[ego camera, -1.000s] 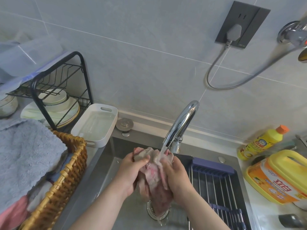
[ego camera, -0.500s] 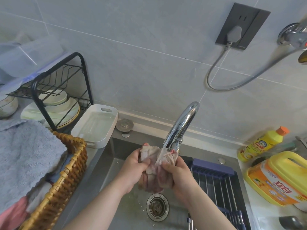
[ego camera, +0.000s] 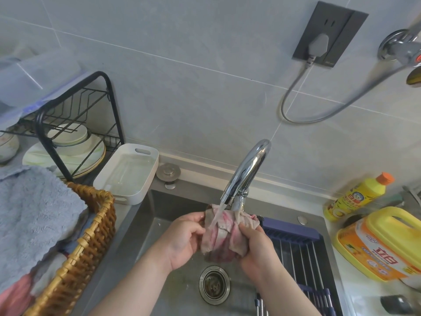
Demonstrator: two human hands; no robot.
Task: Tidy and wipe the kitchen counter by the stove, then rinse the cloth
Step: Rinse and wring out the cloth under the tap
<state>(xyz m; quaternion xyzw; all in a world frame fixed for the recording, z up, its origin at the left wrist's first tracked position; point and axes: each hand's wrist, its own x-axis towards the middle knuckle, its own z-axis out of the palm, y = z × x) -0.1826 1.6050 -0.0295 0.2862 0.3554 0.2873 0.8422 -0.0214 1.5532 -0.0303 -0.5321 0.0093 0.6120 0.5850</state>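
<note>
Both hands bunch a wet pink-and-grey cloth (ego camera: 224,233) under the running chrome faucet (ego camera: 247,173); the left hand (ego camera: 183,239) pinches its left edge, the right hand (ego camera: 256,249) grips its right side; below lies the sink (ego camera: 141,242) drain (ego camera: 214,285); a wicker basket (ego camera: 79,252) stands left; yellow detergent bottles (ego camera: 357,196) stand right.

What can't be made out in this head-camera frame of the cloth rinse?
All in the head view:
The cloth: the left hand and right hand cover its edges.
The wicker basket: the grey towel hides its contents.
The metal wall fitting: blurred, cut off by the right edge.
The dark object at lower right: blurred, unidentifiable.
The yellow jug: label print too small.
</note>
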